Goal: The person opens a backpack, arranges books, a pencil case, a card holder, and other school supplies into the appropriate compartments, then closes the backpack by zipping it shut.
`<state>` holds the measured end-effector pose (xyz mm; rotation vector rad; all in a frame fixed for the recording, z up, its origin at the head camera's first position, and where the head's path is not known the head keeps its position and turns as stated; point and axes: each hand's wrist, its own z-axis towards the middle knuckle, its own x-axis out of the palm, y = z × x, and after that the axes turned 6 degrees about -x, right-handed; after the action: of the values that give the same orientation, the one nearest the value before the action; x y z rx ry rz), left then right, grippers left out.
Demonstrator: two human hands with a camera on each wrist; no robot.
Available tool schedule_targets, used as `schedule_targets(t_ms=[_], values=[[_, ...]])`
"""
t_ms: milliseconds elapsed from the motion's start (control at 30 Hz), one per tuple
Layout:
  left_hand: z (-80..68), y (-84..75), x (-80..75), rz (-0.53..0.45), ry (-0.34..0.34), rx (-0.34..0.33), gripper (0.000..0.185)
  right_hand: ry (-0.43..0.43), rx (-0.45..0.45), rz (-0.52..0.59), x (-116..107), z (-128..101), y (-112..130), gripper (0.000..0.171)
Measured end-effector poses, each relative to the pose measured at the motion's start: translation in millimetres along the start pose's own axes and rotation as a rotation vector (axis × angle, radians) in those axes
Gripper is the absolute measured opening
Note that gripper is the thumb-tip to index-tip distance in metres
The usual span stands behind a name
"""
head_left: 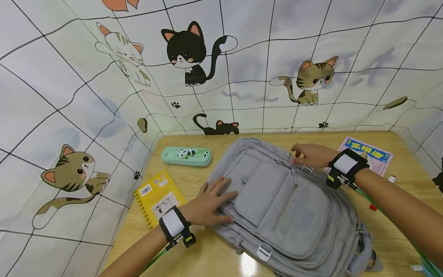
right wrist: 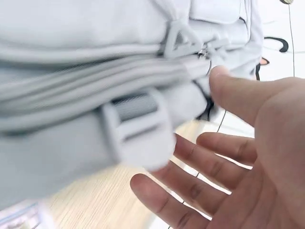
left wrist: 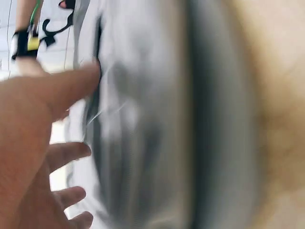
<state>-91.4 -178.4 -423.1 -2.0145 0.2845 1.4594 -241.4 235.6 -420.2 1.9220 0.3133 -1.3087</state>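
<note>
The grey backpack [head_left: 287, 207] lies flat on the wooden bench [head_left: 207, 257], front pockets up. Its long axis runs from the near right, where the mesh side pocket and a white buckle [head_left: 264, 252] sit close to the camera, toward the far left, where its top end points at the wall. It is pale grey all over, with a large front pocket, a smaller flap pocket above it and zip lines running lengthwise.

The left hand [head_left: 211, 204] rests flat on the backpack's left side, fingers straight and spread, gripping nothing; the left wrist view is blurred but shows the same open fingers [left wrist: 71, 86] against grey fabric. Farther off, the right hand [head_left: 311, 154] lies at the backpack's far right edge, fingers relaxed and only slightly bent, touching the fabric near a strap buckle [right wrist: 138, 129]; in the right wrist view the palm is open and holds nothing.

Left of the backpack lies a yellow spiral notebook [head_left: 157, 197], and beyond it a mint-green panda pencil case [head_left: 187, 156]. A colourful booklet [head_left: 372, 154] lies at the far right, behind the right wrist.
</note>
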Motion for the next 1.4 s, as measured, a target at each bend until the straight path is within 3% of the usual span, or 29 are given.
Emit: schedule_targets(t_ms=[100, 200, 467, 767, 1167, 1233, 1400], values=[[-0.7, -4.1, 13.5, 0.010, 0.044, 0.027, 0.085, 0.004, 0.004, -0.013, 1.1, -3.1, -4.8, 0.048], [6.1, -4.6, 16.5, 0.022, 0.067, 0.040, 0.088, 0.017, 0.019, 0.000, 4.3, -10.4, -6.7, 0.043], [34.9, 6.0, -3.2, 0.060, 0.138, 0.100, 0.089, -0.022, 0.046, 0.035, 11.3, -40.5, -16.1, 0.038], [90.5, 26.0, -32.7, 0.170, 0.211, 0.082, 0.090, -0.055, 0.121, 0.085, 15.8, -68.0, -18.6, 0.044], [180.4, 50.9, -43.6, 0.415, 0.180, 0.101, 0.103, -0.173, 0.181, 0.130, 35.1, -92.0, -10.9, 0.046], [190.6, 51.1, -45.8, 0.455, 0.173, 0.103, 0.102, -0.184, 0.193, 0.148, 36.1, -94.5, -8.1, 0.045], [193.9, 50.9, -56.5, 0.486, 0.176, 0.068, 0.102, -0.179, 0.215, 0.148, 35.3, -89.8, -2.6, 0.047]])
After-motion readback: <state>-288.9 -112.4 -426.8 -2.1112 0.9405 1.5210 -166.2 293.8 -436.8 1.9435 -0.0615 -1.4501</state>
